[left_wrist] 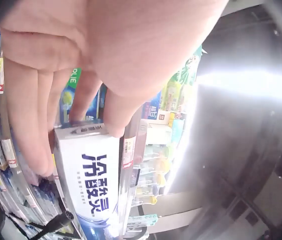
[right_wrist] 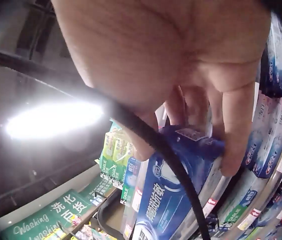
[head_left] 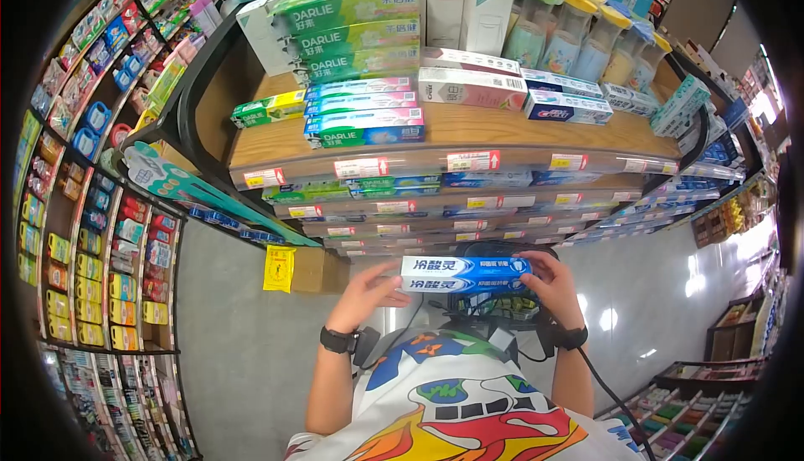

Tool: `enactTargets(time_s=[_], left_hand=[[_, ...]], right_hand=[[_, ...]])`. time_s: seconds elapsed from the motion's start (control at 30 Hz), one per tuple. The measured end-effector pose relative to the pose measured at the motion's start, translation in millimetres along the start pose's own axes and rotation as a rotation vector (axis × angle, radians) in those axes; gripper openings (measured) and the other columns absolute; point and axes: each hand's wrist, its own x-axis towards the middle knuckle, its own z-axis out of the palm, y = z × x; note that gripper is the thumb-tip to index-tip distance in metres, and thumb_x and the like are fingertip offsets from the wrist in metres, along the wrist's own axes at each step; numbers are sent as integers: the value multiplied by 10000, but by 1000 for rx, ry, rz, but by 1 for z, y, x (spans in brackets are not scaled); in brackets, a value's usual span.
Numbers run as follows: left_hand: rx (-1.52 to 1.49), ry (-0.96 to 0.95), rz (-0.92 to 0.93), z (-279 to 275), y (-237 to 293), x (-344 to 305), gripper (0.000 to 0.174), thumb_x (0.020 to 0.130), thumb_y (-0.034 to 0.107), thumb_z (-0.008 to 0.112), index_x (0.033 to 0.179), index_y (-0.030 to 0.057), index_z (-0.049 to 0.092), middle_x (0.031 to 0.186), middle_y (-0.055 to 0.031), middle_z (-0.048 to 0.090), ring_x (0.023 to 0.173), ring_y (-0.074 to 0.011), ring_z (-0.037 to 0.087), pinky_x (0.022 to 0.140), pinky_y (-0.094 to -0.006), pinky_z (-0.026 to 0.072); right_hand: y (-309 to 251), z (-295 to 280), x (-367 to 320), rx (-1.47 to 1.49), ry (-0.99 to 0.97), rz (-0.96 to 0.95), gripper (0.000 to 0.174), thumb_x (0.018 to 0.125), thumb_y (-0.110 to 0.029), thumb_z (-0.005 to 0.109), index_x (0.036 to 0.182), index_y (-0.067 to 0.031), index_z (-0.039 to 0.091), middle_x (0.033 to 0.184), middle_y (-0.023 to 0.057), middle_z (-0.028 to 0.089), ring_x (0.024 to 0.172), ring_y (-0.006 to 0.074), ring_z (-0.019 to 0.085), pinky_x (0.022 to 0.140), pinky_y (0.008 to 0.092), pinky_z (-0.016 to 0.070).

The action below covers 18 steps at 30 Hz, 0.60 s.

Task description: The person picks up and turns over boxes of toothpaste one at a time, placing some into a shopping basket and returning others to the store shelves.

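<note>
Two stacked blue-and-white toothpaste boxes (head_left: pixel 465 274) lie level in front of the person's body. At their blue end, the right hand (head_left: pixel 554 287) grips them between thumb and fingers; its palm fills the top of the right wrist view, above the blue box (right_wrist: pixel 173 180). By the white end is the left hand (head_left: pixel 368 295), its fingers extended. The left wrist view has this hand's thumb at a corner of the white box end (left_wrist: pixel 93 165) and long, fairly straight fingers beside it; how firmly they touch cannot be told.
Ahead stands a shelf unit (head_left: pixel 469 133) with stacked green toothpaste boxes (head_left: pixel 360 42), other cartons and lidded cups (head_left: pixel 578 34). A cardboard box (head_left: pixel 320 270) with a yellow packet is on the floor to the left. A black cable (head_left: pixel 610 390) hangs by the right arm.
</note>
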Motion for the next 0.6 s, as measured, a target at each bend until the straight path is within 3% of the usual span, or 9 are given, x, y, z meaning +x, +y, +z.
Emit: enactTargets(time_s=[0.23,0.47,0.6], left_hand=[[-120,109,-70,1,-19,1,527,1034,248,595,1445,-46,445,1107,-197,686,961,-297,737,846,-373,618],[-132,129,-20,2,-28,-1,568,999,237,652,1441,-49,439,1088,-200,682,944,-299,736,855,-383,614],[-135,128,-47,13,-32,-3,470,989,207,662,1346,-42,485,1073,-187,675,965,-306,729,868,-393,609]], right_hand=[[8,9,1,-106,-10,111,395,940,-67,679,1316,12,586,1285,119,648,1169,182,616,1005,322,487],[34,11,-1,19,81,28,428,947,-67,670,1347,24,549,1296,106,618,1224,176,575,1034,306,451],[37,3,-9,89,82,88,447,933,-64,685,1349,26,547,1271,104,628,1195,169,587,1028,305,448]])
